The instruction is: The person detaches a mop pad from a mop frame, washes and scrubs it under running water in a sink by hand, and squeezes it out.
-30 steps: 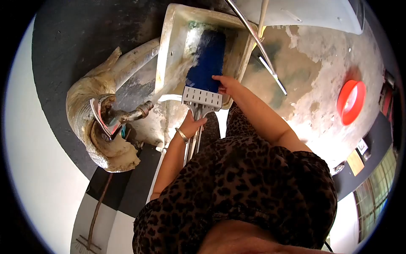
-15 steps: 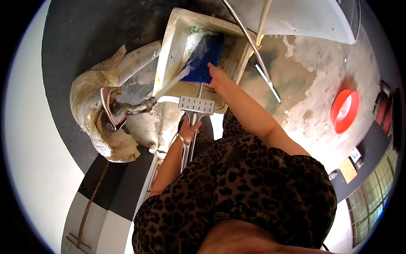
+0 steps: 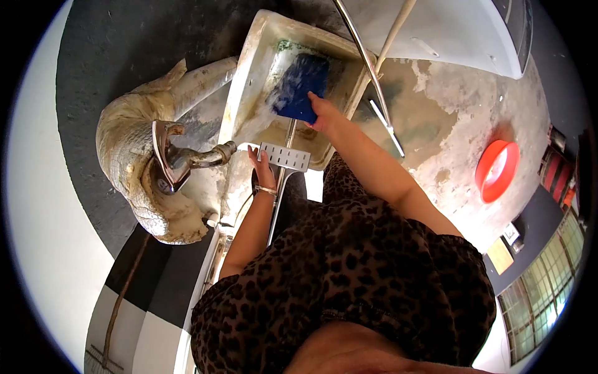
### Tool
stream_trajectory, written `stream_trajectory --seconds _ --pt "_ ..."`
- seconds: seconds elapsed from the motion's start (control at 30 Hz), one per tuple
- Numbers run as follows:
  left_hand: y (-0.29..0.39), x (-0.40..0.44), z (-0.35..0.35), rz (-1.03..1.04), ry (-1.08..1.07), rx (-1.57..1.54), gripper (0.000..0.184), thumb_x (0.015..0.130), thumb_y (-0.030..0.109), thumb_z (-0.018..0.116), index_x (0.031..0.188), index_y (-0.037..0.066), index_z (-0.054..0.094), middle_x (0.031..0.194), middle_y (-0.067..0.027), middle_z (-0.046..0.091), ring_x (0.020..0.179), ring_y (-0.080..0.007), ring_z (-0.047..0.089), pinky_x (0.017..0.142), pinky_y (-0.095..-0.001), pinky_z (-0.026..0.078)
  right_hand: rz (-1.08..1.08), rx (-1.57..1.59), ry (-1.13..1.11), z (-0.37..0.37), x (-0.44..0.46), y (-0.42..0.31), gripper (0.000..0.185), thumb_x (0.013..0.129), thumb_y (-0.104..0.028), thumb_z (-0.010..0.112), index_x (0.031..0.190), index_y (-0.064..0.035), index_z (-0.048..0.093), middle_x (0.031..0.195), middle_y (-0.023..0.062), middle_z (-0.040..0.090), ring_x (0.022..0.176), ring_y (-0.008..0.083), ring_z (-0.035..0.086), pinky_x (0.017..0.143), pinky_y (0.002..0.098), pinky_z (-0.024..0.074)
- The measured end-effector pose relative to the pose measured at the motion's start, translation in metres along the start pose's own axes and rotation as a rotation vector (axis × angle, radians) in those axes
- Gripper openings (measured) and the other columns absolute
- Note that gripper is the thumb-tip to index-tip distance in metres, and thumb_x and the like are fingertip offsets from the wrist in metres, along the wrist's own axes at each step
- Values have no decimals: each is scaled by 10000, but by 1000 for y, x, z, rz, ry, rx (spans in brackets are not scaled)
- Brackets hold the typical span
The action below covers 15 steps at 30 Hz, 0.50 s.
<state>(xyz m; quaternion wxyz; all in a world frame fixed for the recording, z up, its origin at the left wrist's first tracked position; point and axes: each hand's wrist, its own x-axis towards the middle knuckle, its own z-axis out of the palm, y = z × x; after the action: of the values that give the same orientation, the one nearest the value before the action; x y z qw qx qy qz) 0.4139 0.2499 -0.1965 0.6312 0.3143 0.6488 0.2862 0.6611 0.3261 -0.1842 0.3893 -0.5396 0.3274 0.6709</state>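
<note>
A wet blue flat mop head [image 3: 301, 85] lies tilted inside the worn sink [image 3: 244, 70]. My right hand [image 3: 322, 115] grips its near right edge, thumb on top, the other fingers partly hidden. From the mop head a metal pole [image 3: 276, 209] runs back toward my body, passing a grey slotted plate [image 3: 284, 157]. My left hand [image 3: 262, 167], with a bracelet at the wrist, is beside the plate's left end, fingers stretched out and off the pole. The metal tap [image 3: 198, 159] points toward the sink, just left of that hand.
A cloth-wrapped pipe [image 3: 138, 143] surrounds the tap's base. Another metal pole [image 3: 364, 59] and a wooden stick [image 3: 392, 37] cross by the sink's right rim. A red basin [image 3: 498, 171] rests on the patchy floor to the right. A rake-like tool [image 3: 124, 293] leans at lower left.
My left hand has let go of the pole and moved up and left with its fingers spread. The stream of water from the tap no longer shows. My right hand stays on the mop head.
</note>
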Motion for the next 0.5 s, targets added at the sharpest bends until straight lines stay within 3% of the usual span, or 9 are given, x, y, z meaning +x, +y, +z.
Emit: stream_trajectory --seconds 0.13,0.17,0.3,0.4,0.5 --pt "11 2 2 101 1 200 536 867 214 574 1308 1 359 1302 -133 385 1182 -222 388 989 -347 327 -49 -34 -3 -2 8 6 319 929 -323 444 1031 -32 528 901 105 625 726 232 645 604 416 558" --pt "16 -1 8 232 93 307 427 831 150 598 1225 30 486 1210 -119 463 1126 -250 431 979 -374 332 -52 -16 -2 -3 7 6 320 931 -321 439 1039 -33 525 910 111 624 739 243 643 621 421 557" --pt "56 -7 38 564 208 1016 352 746 113 626 1096 81 607 1155 -140 501 1042 -314 468 923 -424 350 -79 81 4 2 -15 8 332 940 -323 417 1071 -31 504 955 134 614 792 280 633 682 444 548" --pt "53 17 25 448 38 1184 359 725 152 659 1077 88 617 1148 -152 507 1055 -311 458 901 -430 361 -79 176 -25 -1 5 18 357 942 -336 408 1110 -29 479 996 138 602 813 289 629 699 457 544" --pt "51 33 9 391 61 1154 384 692 191 703 1060 115 626 1123 -133 532 1054 -314 462 908 -422 372 -114 190 -43 -4 33 38 380 944 -341 398 1146 -25 459 1031 135 590 833 287 627 705 458 543"
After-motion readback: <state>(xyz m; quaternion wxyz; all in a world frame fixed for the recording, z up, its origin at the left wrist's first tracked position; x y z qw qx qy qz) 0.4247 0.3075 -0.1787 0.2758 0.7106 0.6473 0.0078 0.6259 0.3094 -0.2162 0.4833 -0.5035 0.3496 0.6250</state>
